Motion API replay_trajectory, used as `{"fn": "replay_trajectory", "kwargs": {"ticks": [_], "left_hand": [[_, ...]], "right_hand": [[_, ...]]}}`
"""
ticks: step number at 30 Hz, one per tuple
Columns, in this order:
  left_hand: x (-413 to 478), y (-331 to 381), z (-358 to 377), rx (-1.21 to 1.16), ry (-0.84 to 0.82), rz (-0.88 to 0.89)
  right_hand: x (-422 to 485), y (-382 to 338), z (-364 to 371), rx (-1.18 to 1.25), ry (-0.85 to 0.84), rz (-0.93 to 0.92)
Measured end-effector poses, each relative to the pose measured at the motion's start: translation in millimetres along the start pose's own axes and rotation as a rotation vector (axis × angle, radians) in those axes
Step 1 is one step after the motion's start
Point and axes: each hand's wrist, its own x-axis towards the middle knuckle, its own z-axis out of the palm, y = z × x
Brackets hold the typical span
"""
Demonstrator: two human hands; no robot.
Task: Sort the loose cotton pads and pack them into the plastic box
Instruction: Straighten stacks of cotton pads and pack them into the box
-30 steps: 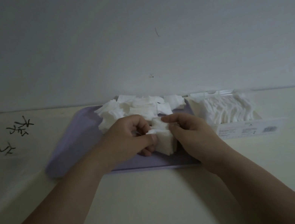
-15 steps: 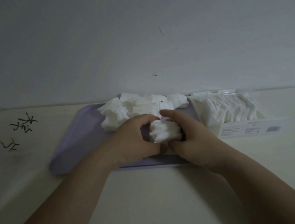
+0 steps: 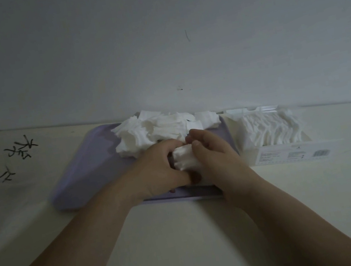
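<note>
A small stack of white cotton pads is squeezed between my left hand and my right hand, both closed around it above the near part of a lilac tray. A loose pile of cotton pads lies on the tray's far side, just beyond my fingers. To the right of the tray stands the clear plastic box, holding a row of pads set on edge. The lower part of the held stack is hidden by my fingers.
The box's flat lid with a printed label lies open toward me on the cream table. Black handwritten marks are on the table at the left. A pale wall rises right behind the tray and box.
Both hands closed in around the stack, pressing it together. The stack turned from a loosely held block into a tight bundle between my palms.
</note>
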Motion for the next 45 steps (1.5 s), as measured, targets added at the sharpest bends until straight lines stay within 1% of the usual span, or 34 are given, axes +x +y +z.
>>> {"fn": "replay_trajectory", "kwargs": {"ticks": [2, 5, 7, 9, 11, 12, 16, 17, 20, 23, 25, 27, 29, 31, 32, 34, 36, 39, 42, 45], "left_hand": [[0, 4, 5, 0.067, -0.012, 0.029], [0, 8, 11, 0.161, -0.015, 0.023], [0, 6, 10, 0.159, -0.009, 0.019], [0, 6, 9, 0.118, 0.041, 0.018], [0, 10, 7, 0.036, 0.113, 0.019], [-1, 16, 5, -0.019, 0.134, 0.039], [-3, 41, 6, -0.28, 0.148, 0.101], [-3, 46, 8, -0.315, 0.141, 0.109], [-3, 61, 16, -0.304, 0.151, 0.119], [2, 65, 16, -0.303, 0.178, 0.08], [3, 66, 18, -0.21, 0.183, 0.062], [0, 67, 18, 0.025, 0.2, 0.08], [-3, 75, 21, 0.294, 0.211, 0.139], [-1, 89, 25, 0.544, 0.223, 0.202], [2, 98, 29, 0.644, 0.208, 0.206], [10, 110, 37, 0.785, 0.17, 0.183], [17, 114, 44, 0.884, 0.209, 0.18], [21, 117, 49, 0.923, 0.278, 0.173], [18, 123, 50, 0.825, 0.307, 0.167], [17, 124, 53, 0.775, 0.316, 0.176]], "right_hand": [[0, 0, 3, -0.043, 0.006, 0.025], [-1, 0, 3, -0.005, 0.008, 0.033], [-2, -1, 0, 0.1, -0.005, 0.042], [-2, -4, -5, 0.269, -0.058, 0.084], [0, -10, -15, 0.416, -0.108, 0.087], [2, -15, -22, 0.435, -0.134, 0.061], [0, -31, -51, 0.322, -0.269, -0.062], [-2, -33, -56, 0.303, -0.296, -0.094], [-6, -39, -72, 0.253, -0.323, -0.143], [-8, -41, -89, 0.249, -0.254, -0.101], [-8, -40, -95, 0.276, -0.192, -0.044], [-7, -39, -98, 0.283, -0.127, -0.014], [-9, -40, -99, 0.298, -0.08, 0.017], [-10, -42, -100, 0.31, -0.082, 0.033], [-11, -43, -101, 0.308, -0.09, 0.035], [-14, -46, -102, 0.305, -0.104, 0.032], [-15, -47, -104, 0.303, -0.114, 0.021], [-16, -48, -110, 0.309, -0.135, 0.018], [-17, -51, -117, 0.33, -0.176, 0.05], [-19, -53, -120, 0.286, -0.172, 0.065]]}}
